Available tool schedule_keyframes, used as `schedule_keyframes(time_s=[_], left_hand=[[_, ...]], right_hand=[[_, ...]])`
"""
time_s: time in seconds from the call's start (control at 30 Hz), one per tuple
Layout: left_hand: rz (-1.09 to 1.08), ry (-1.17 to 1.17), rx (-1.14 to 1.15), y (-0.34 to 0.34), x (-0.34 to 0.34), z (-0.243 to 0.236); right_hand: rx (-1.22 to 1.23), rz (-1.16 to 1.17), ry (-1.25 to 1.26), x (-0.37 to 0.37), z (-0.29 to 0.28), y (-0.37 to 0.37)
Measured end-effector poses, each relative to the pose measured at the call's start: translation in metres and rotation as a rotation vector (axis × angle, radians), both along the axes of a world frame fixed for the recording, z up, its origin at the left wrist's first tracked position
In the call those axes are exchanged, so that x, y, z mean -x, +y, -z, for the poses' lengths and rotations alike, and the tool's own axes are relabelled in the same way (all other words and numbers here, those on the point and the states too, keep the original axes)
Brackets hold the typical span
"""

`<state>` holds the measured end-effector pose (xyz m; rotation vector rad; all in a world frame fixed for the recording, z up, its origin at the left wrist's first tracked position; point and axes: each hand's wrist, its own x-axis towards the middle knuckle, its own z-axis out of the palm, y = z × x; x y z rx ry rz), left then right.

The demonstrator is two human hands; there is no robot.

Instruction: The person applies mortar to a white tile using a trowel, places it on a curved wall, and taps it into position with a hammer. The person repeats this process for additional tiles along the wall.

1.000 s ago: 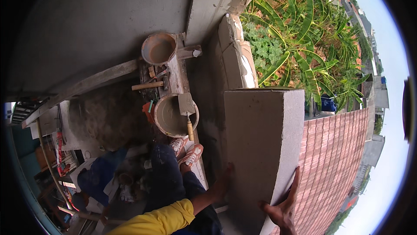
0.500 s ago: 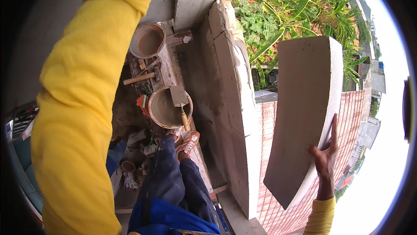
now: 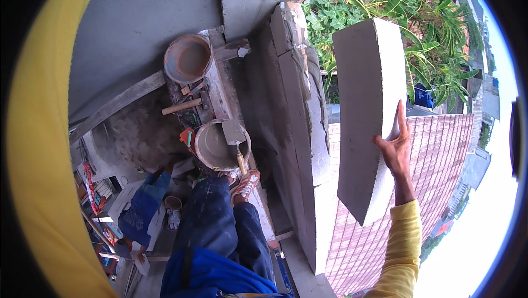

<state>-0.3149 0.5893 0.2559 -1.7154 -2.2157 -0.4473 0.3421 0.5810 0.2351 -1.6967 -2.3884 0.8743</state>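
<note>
A long, pale grey lightweight concrete block (image 3: 360, 105) stands nearly on end above the outer side of the wall. My right hand (image 3: 396, 152) grips its right side, thumb on the broad face and fingers along the narrow one. How the block's far end is supported does not show. Just left of it runs a block wall (image 3: 300, 127) with grey mortar (image 3: 312, 91) spread along its top. My left arm, in a yellow sleeve (image 3: 41, 149), curves up the left rim; its hand lies outside the picture.
On the plank (image 3: 220, 91) under my feet stand a bucket of mortar (image 3: 212, 149) with a trowel (image 3: 235, 133) across it, another round tub (image 3: 190, 58) and a wooden-handled hammer (image 3: 184, 105). Below left, a person in blue (image 3: 137, 210) bends. A tiled roof (image 3: 434, 160) lies beyond the wall.
The block and my right hand have moved upward and slightly left, closer to the wall. My left arm has swung out to the left rim, uncovering the person below.
</note>
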Motion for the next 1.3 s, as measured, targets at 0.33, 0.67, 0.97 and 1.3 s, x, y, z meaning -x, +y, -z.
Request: schedule_keyframes(time_s=[0.33,0.67,0.97,1.3], left_hand=[[0.015,-0.038,0.020,-0.012,0.021,0.004],[0.014,-0.071,0.030,-0.027,0.031,0.008],[0.016,-0.088,0.030,-0.031,0.033,0.011],[0.020,-0.093,0.036,-0.034,0.033,0.017]], right_hand=[[0.118,-0.006,-0.002,0.082,0.078,0.040],[0.018,-0.060,-0.103,0.140,0.112,0.046],[-0.026,-0.046,-0.123,0.164,0.127,0.053],[-0.057,-0.060,-0.191,0.175,0.127,0.052]])
